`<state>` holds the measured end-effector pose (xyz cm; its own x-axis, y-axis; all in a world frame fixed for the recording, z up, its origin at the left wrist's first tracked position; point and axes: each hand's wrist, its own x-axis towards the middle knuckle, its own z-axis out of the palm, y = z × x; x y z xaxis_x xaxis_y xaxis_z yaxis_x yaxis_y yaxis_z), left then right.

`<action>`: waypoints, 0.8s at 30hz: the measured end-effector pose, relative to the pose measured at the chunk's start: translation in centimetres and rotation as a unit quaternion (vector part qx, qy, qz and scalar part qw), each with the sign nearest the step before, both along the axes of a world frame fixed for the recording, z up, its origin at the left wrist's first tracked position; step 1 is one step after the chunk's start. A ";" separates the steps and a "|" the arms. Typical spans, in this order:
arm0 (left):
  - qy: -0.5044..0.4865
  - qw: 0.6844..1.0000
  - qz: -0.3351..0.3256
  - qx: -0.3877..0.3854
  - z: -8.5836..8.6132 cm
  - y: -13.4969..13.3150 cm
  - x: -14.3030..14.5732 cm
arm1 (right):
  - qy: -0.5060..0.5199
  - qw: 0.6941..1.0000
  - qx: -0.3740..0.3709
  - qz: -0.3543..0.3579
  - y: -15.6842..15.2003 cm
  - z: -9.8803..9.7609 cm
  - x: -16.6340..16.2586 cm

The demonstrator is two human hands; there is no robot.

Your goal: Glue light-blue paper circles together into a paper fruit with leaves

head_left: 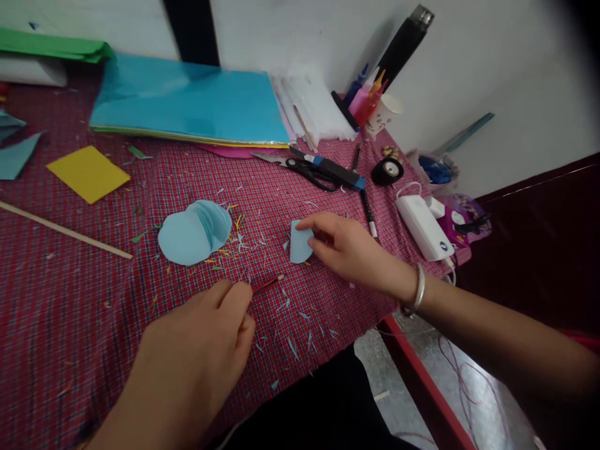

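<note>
My left hand (206, 340) is closed around a thin dark red stick with a pale tip (267, 285), which points right just above the cloth. Its kind is not clear, since my fist hides the rest. Between the thumb and fingers of my right hand (349, 247) is a folded light blue paper half-circle (299, 247), straight edge to the left. Left of it lie light blue paper circles (187, 236), some of them folded and standing up in the middle. Small paper scraps are scattered around both hands.
Behind are a stack of coloured paper sheets (187, 100), scissors (304, 172) and a utility knife (340, 173). A yellow paper square (89, 174) and a wooden stick (65, 230) lie left. Rightward are a tape roll (387, 170), paint bottles (365, 100) and a white power bank (424, 228) near the edge.
</note>
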<state>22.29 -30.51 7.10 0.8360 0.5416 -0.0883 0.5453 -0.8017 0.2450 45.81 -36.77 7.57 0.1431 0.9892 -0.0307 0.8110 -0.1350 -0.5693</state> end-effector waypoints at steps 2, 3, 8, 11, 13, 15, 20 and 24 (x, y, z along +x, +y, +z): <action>-0.008 0.998 0.045 -0.032 -0.2 0.4 -0.4 | 0.086 0.996 0.017 -0.032 -0.2 -0.3 0.2; -0.022 0.996 0.072 -0.047 -0.3 0.7 -0.6 | 0.122 0.991 0.036 -0.039 -0.3 -0.4 0.1; -0.081 0.985 0.131 -0.074 -0.7 2.3 -0.5 | 0.151 0.971 0.182 0.023 -1.4 0.1 -0.8; -0.168 0.980 0.102 -0.035 -0.5 2.5 0.4 | 0.164 0.960 0.215 0.072 -1.9 0.4 -1.5; -0.258 0.962 0.077 -0.041 0.3 2.1 1.4 | 0.178 0.952 0.231 0.095 -2.2 0.6 -2.0; -0.321 0.942 0.047 -0.090 1.3 1.5 2.5 | 0.189 0.943 0.252 0.106 -2.4 0.8 -2.4; -0.378 0.920 -0.008 -0.103 3.6 0.1 4.5 | 0.199 0.932 0.293 0.079 -3.2 1.3 -3.0; -0.399 0.912 0.017 -0.090 3.9 -0.6 4.9 | 0.183 0.930 0.313 0.055 -3.9 1.6 -3.3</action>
<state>27.16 -31.11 11.04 0.6569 0.6046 0.4506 0.1589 -0.6951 0.7011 42.52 -40.63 9.22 0.1331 0.8378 0.5296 0.5366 0.3883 -0.7492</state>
